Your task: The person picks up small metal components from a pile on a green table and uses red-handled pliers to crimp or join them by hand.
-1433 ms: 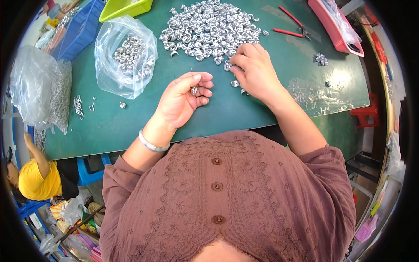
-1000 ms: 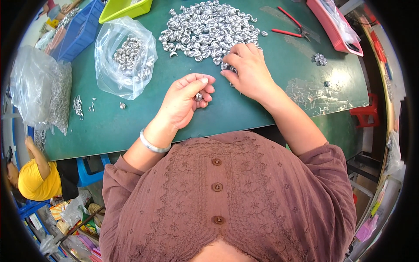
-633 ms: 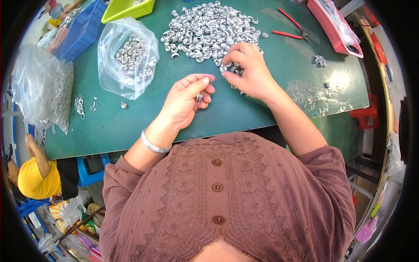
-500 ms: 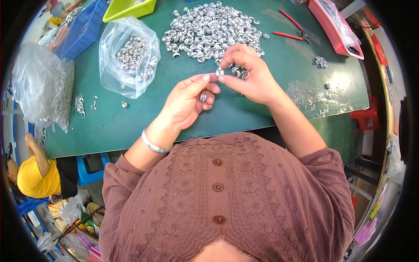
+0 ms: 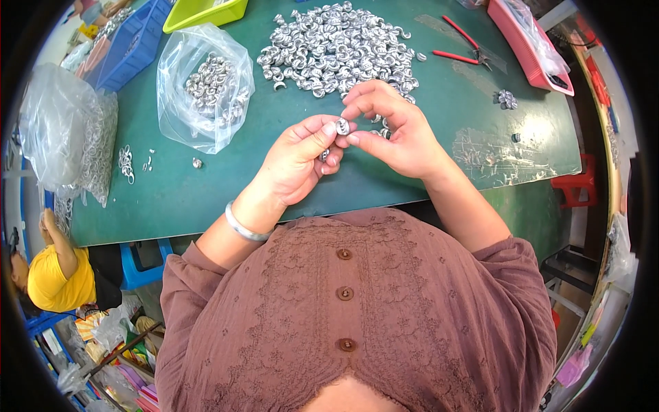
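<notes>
My left hand [image 5: 295,158] pinches a small silver, patterned, curved metal piece [image 5: 342,126] between thumb and forefinger. A second silver piece [image 5: 324,156] sits in its curled lower fingers. My right hand [image 5: 398,130] comes in from the other side, its thumb and fingertips closed around the same upper piece. Just beyond both hands spreads a heap of loose silver curved pieces [image 5: 336,48], many of them C-shaped. A few more lie partly hidden behind my right fingers.
Left of the heap stands an open clear bag [image 5: 168,89] of silver pieces, near a fuller bag [image 5: 96,147], metal rings [image 5: 125,165] and a blue bin [image 5: 130,58]. A green tray [image 5: 199,15], red-handled pliers [image 5: 456,58] and a pink basket [image 5: 532,51] edge the green table [image 5: 274,196]. Someone in yellow [image 5: 62,278] sits left.
The upper silver piece has turned and dropped slightly toward me. My right forefinger has shifted a little around it, and my left fingers have curled further over the second piece.
</notes>
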Demonstrator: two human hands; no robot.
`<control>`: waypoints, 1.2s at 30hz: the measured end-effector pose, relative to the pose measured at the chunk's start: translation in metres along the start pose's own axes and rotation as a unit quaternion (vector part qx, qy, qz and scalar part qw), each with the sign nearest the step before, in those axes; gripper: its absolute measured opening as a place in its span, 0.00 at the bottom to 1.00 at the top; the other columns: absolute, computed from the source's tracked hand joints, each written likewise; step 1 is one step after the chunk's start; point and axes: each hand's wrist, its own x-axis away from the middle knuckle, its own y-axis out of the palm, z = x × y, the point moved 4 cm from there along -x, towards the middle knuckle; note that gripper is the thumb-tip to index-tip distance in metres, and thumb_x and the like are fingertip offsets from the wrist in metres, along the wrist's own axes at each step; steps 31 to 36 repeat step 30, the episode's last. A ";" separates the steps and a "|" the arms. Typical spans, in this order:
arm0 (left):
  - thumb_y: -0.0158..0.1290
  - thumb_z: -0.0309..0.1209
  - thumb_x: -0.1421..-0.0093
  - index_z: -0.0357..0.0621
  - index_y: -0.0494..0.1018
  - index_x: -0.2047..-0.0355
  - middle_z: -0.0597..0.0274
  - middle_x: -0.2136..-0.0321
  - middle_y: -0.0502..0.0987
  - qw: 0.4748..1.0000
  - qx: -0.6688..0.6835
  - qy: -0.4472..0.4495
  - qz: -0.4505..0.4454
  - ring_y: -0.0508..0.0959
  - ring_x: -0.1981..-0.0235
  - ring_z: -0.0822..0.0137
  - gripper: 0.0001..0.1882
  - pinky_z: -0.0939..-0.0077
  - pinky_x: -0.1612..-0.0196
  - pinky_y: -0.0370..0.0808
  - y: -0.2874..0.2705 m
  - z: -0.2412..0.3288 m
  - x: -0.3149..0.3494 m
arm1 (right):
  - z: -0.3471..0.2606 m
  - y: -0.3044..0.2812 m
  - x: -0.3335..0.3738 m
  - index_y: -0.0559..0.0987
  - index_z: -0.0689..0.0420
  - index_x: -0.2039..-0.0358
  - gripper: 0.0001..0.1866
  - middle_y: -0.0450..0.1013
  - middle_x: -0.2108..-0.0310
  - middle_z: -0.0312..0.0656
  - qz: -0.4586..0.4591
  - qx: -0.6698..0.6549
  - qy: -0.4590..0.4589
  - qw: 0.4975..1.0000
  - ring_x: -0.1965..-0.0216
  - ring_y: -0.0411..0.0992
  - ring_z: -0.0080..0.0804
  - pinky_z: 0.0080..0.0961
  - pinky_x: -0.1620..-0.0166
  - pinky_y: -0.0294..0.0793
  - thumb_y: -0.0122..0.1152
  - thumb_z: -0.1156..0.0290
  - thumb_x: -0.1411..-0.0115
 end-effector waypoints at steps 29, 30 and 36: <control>0.46 0.30 0.40 0.41 0.68 0.60 0.70 0.74 0.70 0.977 -0.138 0.157 -0.040 0.66 0.78 0.80 0.10 0.88 0.77 0.62 -0.003 0.004 0.002 | -0.004 0.000 0.006 0.75 0.57 0.65 0.14 0.67 0.59 0.41 -0.033 -0.025 0.001 0.999 0.57 0.65 0.31 0.24 0.57 0.63 0.60 0.80 0.56; 0.47 0.30 0.41 0.41 0.68 0.60 0.70 0.73 0.70 0.977 -0.137 0.154 -0.046 0.66 0.78 0.80 0.10 0.88 0.77 0.62 -0.004 0.004 0.002 | -0.004 0.000 0.006 0.75 0.56 0.65 0.14 0.67 0.59 0.40 -0.034 -0.027 0.003 0.999 0.56 0.65 0.31 0.25 0.57 0.63 0.60 0.80 0.55; 0.47 0.30 0.41 0.41 0.68 0.60 0.70 0.73 0.70 0.977 -0.137 0.154 -0.046 0.66 0.78 0.80 0.10 0.88 0.77 0.62 -0.004 0.004 0.002 | -0.004 0.000 0.006 0.75 0.56 0.65 0.14 0.67 0.59 0.40 -0.034 -0.027 0.003 0.999 0.56 0.65 0.31 0.25 0.57 0.63 0.60 0.80 0.55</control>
